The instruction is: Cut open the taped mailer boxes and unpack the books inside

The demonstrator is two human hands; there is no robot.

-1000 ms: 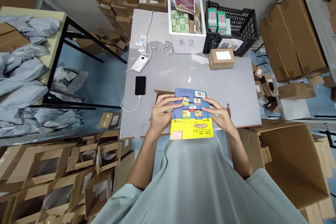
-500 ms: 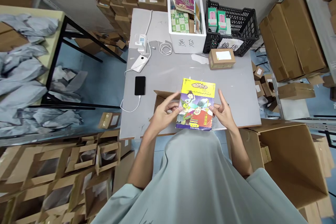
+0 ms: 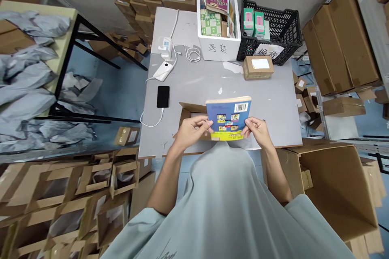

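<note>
Between my two hands is a book, its blue back cover facing me with a barcode, small pictures and a yellow band along the lower edge. My left hand pinches its left edge between thumb and fingers. On the opposite edge, my right hand grips it the same way. Beneath the book and my left hand, an open cardboard box sits at the table's front edge; most of its inside is hidden.
On the grey table lie a black phone, a white power bank and cables. A white foam bin of books, a black crate and a small carton stand behind. A large open carton is at right.
The book has been turned over: its yellow and purple front cover faced me before, and the blue back cover does now. Both hands still hold its sides.
</note>
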